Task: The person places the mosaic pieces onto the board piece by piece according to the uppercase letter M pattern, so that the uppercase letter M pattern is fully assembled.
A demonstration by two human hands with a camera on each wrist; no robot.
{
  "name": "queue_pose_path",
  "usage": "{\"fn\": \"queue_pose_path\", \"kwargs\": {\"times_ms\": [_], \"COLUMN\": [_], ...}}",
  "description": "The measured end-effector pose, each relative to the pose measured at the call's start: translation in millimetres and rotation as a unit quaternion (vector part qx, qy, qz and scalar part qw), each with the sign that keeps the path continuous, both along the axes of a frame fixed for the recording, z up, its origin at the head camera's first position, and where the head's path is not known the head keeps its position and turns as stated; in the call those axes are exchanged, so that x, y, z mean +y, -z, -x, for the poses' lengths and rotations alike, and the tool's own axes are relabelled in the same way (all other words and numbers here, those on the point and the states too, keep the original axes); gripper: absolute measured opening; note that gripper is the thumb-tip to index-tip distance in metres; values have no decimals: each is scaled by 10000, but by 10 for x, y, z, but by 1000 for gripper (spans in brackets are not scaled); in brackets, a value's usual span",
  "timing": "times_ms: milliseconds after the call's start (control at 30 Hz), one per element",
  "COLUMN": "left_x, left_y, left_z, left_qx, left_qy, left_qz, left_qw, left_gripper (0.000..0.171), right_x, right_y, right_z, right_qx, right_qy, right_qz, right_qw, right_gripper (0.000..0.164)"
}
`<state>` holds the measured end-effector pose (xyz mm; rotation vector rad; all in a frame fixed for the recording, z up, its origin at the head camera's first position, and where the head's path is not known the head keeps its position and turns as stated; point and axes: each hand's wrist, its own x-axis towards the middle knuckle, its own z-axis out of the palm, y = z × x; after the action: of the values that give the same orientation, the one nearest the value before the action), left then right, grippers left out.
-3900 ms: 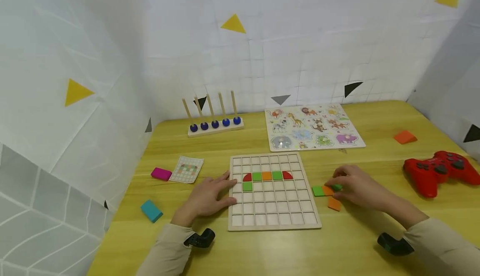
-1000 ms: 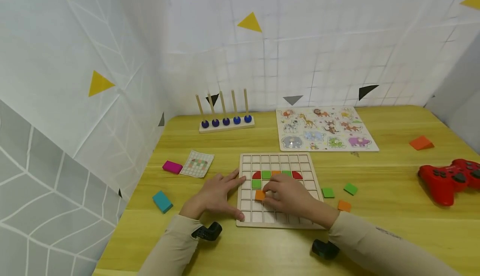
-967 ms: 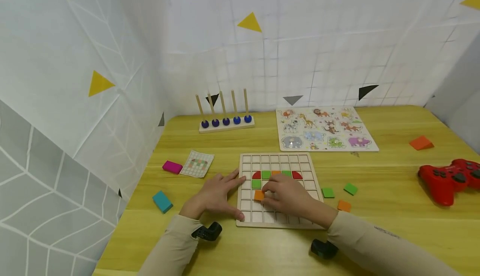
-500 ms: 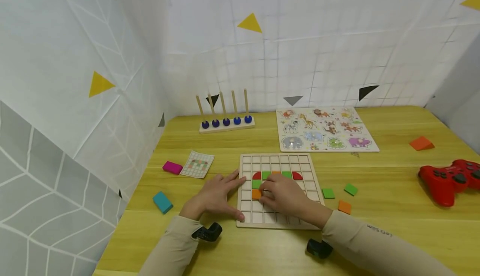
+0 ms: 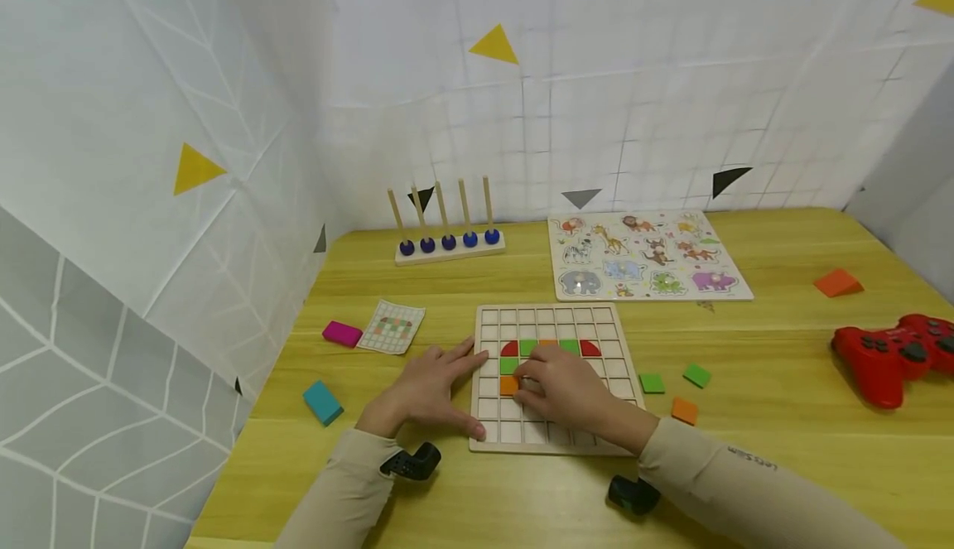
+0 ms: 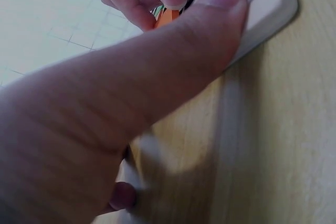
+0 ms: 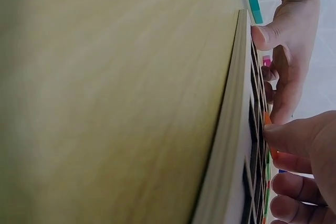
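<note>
A wooden grid board lies before me, with red, green and orange pieces set in its cells. My right hand is over the board, its thumb and finger pinching the right side of an orange square tile. That tile sits in a cell just below a green tile; the right wrist view shows the orange tile at the thumb tip. My left hand rests with spread fingers at the board's left edge, thumb near the lower left corner. The right hand hides several middle cells.
Two green tiles and an orange tile lie right of the board. A pattern card, pink block and teal block lie left. Behind are a bead rack and animal puzzle; a red controller is far right.
My right hand has moved left from the loose tiles to the board with an orange tile. The tile has slid slightly left into the cell under the green one. The left hand stays put.
</note>
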<state>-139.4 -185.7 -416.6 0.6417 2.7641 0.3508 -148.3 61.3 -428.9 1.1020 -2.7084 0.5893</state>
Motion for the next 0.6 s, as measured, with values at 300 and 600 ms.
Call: {"fn": "queue_pose_path", "kwargs": {"times_ms": [300, 600], "left_x": [16, -12], "left_y": [14, 26], "left_z": [9, 13], "left_qx": [65, 45], "left_qy": [62, 83], "left_qz": [12, -14], "left_qw": [10000, 10000], "left_gripper": [106, 107], "right_x": [328, 1573], "right_y": [-144, -201], "right_z": [16, 75], "right_qx": [-100, -867], "right_qy": [525, 1615], "right_qz": [90, -82], "right_qw": [9985, 9830], "right_gripper": [29, 30]}}
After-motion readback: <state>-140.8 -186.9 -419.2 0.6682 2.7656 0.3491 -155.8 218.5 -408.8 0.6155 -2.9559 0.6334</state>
